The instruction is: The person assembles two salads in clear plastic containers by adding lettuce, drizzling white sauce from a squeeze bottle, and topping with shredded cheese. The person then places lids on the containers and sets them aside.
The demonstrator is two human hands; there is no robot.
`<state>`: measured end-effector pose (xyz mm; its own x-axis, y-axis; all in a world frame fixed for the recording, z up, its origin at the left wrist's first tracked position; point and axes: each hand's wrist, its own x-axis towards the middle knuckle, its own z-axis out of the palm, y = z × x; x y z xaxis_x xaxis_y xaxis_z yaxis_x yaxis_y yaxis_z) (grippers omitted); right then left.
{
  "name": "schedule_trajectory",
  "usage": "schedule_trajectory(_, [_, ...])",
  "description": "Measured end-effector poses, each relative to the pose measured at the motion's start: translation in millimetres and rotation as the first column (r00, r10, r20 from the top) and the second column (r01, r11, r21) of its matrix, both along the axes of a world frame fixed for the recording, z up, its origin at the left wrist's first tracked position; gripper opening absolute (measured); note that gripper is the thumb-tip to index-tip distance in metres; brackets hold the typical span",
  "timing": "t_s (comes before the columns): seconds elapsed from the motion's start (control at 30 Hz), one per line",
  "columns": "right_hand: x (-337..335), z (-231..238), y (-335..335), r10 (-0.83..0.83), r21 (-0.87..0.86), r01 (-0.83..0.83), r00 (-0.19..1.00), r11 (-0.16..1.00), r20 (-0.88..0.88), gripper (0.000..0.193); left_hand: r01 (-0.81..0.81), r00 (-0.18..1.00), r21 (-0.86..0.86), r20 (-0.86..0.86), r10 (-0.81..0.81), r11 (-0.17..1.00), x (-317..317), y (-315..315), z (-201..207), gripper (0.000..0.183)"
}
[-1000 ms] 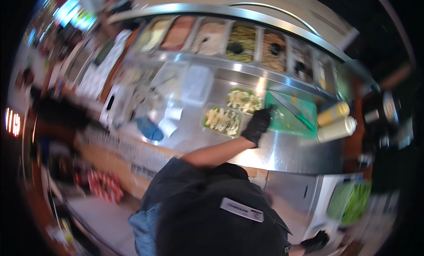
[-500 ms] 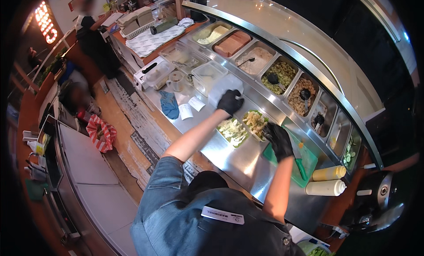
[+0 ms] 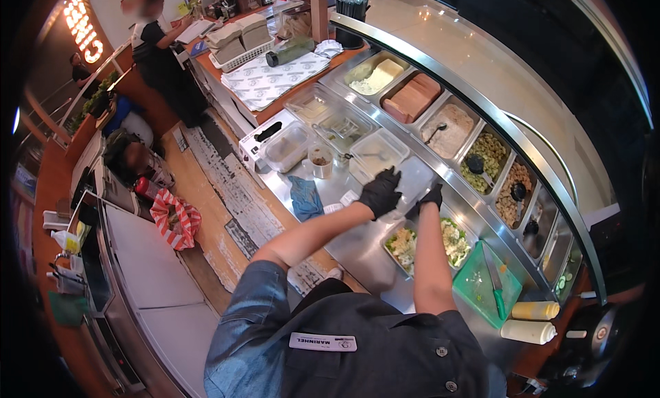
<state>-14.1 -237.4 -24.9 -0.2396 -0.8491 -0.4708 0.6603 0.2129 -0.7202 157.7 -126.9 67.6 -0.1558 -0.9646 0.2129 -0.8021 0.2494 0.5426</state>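
Observation:
A translucent plastic piece point(image 3: 416, 173), too faint to tell whether sheet or lid, lies on the steel counter. My left hand point(image 3: 381, 194), in a black glove, has curled fingers at its left edge. At its near right corner is my right hand point(image 3: 430, 197), also black-gloved, fingers together and partly hidden. Closer to me, two chopped salads sit side by side: the left salad point(image 3: 400, 249) has a brownish topping, while pale crumbles cover the right salad point(image 3: 456, 241). My right forearm passes over the space between them.
A green cutting board point(image 3: 474, 288) holds a green-handled knife point(image 3: 496, 295), near a yellow squeeze bottle point(image 3: 536, 310) and a white one point(image 3: 528, 331). Food pans point(image 3: 450, 126) line the far side under a metal rail. Clear tubs point(image 3: 285, 147) and a blue cloth point(image 3: 306, 197) are left.
My right hand has left the salads and joined my left at the translucent plastic. The brownish-topped salad, formerly on the right, is now on the left. The head view has shifted.

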Motion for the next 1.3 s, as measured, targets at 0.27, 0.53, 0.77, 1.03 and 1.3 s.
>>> schedule_trajectory(0.27, [6,15,-4,0.033,0.143,-0.041,0.998,0.989,0.056,0.063,0.044,0.998,-0.024,-0.049,-0.045,0.999,-14,-1,-28,0.067])
schedule_trajectory(0.53, [-3,28,15,0.181,0.329,-0.19,0.982,0.925,0.059,0.06,0.112,0.992,-0.195,-0.038,-0.121,0.974,-16,-8,-42,0.085])
schedule_trajectory(0.77, [-21,71,47,0.269,-0.03,-0.271,0.961,0.962,-0.072,0.055,-0.012,0.917,-0.197,-0.392,-0.068,0.98,-15,-2,-25,0.093])
schedule_trajectory(1.03, [-19,153,96,0.091,-0.314,-0.466,0.662,0.827,-0.744,0.047,0.161,-0.058,0.242,-0.966,0.254,0.957,-56,-6,-37,0.059])
schedule_trajectory(1.3, [77,100,113,0.107,0.365,-0.397,-0.541,0.842,-0.834,0.056,0.674,-0.617,0.02,-0.534,0.577,0.739,-37,21,-67,0.061])
